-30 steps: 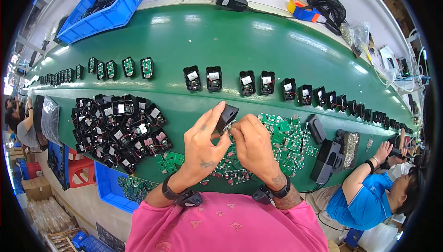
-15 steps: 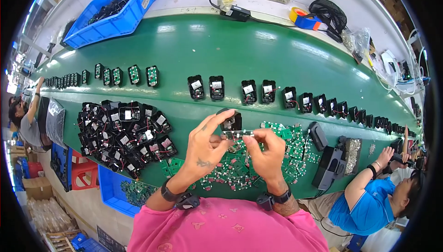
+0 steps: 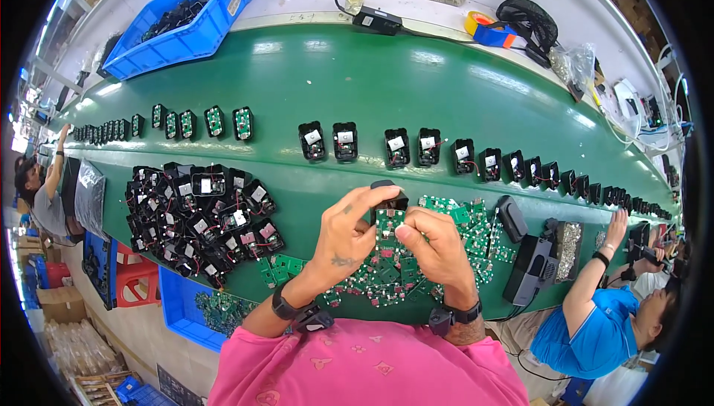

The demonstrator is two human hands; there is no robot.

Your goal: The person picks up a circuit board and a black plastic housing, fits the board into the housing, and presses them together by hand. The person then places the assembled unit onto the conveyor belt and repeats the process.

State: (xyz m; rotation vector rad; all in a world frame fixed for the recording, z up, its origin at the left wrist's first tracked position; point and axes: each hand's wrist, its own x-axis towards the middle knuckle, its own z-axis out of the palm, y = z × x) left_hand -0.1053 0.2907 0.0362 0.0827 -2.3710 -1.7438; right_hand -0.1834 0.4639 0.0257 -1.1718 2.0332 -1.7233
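Observation:
My left hand (image 3: 344,236) grips a black plastic housing (image 3: 387,189), its fingers around the far and left sides. My right hand (image 3: 437,248) pinches a green circuit board (image 3: 389,229), thumb on its face, at the near side of the housing. The board is tilted so its component side shows; its far end meets the housing's opening. Most of the housing is hidden by my fingers and the board. Below and around my hands lies a spread of loose green circuit boards (image 3: 387,276) on the green table (image 3: 327,64).
A pile of black housings with red wires (image 3: 201,216) lies at left. Rows of housings (image 3: 344,142) run across the table. A blue crate (image 3: 175,38) stands far left, a grey-black device (image 3: 529,268) at right. A co-worker in blue (image 3: 595,332) works at right.
The circuit board has turned from edge-on to face-up and now lies lengthwise against the housing. Both hands have shifted slightly right. The right-hand co-worker's arm has reached farther over the table.

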